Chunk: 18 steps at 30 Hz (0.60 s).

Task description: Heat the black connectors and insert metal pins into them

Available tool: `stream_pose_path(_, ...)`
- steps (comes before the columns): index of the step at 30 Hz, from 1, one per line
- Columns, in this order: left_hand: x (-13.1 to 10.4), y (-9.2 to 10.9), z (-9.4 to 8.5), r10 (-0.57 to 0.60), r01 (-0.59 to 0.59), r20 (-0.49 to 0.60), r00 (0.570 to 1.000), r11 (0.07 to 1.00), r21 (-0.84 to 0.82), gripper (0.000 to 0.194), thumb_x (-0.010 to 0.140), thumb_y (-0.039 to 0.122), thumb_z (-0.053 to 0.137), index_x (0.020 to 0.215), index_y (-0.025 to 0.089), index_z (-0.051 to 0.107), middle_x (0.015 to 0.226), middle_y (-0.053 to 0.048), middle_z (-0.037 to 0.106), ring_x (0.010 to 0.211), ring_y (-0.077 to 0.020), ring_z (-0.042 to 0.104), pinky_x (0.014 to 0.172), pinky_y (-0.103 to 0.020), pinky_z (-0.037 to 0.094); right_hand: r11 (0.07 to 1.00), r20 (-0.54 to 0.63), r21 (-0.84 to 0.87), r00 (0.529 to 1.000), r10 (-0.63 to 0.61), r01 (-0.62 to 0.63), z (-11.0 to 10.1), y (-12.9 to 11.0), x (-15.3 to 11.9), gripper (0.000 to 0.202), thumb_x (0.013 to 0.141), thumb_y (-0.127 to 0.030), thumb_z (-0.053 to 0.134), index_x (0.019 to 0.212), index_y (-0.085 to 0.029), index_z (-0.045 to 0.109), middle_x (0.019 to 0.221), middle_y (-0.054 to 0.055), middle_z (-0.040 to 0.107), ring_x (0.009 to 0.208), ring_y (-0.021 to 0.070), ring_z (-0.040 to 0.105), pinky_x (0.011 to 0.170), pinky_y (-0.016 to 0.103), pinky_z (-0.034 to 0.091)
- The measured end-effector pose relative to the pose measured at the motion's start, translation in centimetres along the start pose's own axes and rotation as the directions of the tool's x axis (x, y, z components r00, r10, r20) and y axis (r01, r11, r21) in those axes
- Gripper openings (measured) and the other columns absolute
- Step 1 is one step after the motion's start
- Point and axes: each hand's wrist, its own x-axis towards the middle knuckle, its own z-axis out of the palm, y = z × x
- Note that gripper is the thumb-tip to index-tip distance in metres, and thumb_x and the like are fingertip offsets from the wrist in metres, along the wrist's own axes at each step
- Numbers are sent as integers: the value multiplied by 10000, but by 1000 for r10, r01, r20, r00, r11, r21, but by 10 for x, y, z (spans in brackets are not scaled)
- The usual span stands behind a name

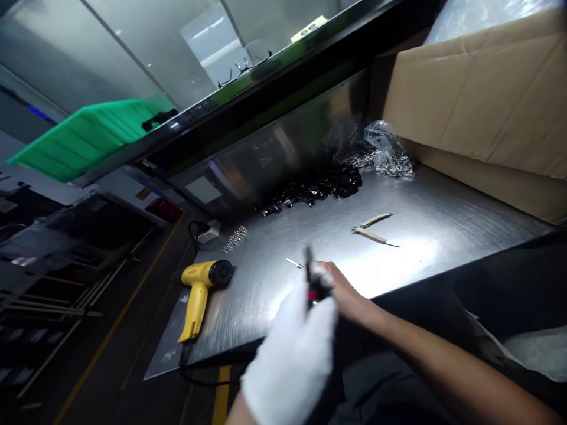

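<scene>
My left hand (295,348), in a white glove, is closed on a small black part (309,268) with a red spot, blurred by motion. Just behind it, my bare right hand (334,280) reaches in from the right above the metal table's front edge; its fingers are mostly hidden behind the glove. A thin silvery piece (293,262) sticks out to the left by the fingers, and I cannot make out which hand holds it. Beyond my right hand, cutters with cream handles (374,237) lie spread on the metal table (257,295).
A yellow heat gun (197,295) lies at the table's left side, near a group of small metal pieces (234,238). Black parts (310,192) are heaped at the back beside a clear bag (390,153). A cardboard box (478,100) stands right; a green bin (84,139) sits on the shelf.
</scene>
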Motion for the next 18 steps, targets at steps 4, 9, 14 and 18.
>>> stream_pose_path(4,-32,-68,-51,-283,236,-61,957,886,-399,180,925,346,424,1031,219,495,864,-32,611,794,-195,628,758,-351,545,909,46,-416,999,-6,25,-2,-8,13,266,991,-395,592,1065,-148,658,1034,54,674,913,188,656,837,397,563)
stream_pose_path(9,-34,-119,-64,-326,328,-80,942,944,14,216,902,287,428,1057,222,564,793,-22,614,752,-209,607,713,-336,475,630,116,-773,993,25,74,2,-20,22,265,993,-394,589,1065,-148,655,1022,55,674,894,183,657,826,388,564)
stream_pose_path(14,-11,-138,-58,-226,267,-143,964,844,465,211,838,360,520,968,240,634,870,-95,662,772,-281,627,639,-347,405,327,223,-927,971,83,185,0,-44,29,257,978,-384,613,1034,-138,660,1013,59,673,902,187,654,837,395,556)
stream_pose_path(18,6,-142,-53,-268,268,-79,960,802,534,182,749,344,578,879,224,621,879,-124,679,744,-305,646,593,-340,391,180,292,-945,952,89,273,-3,-62,31,200,979,-315,591,925,-139,669,912,58,672,813,176,633,762,350,524)
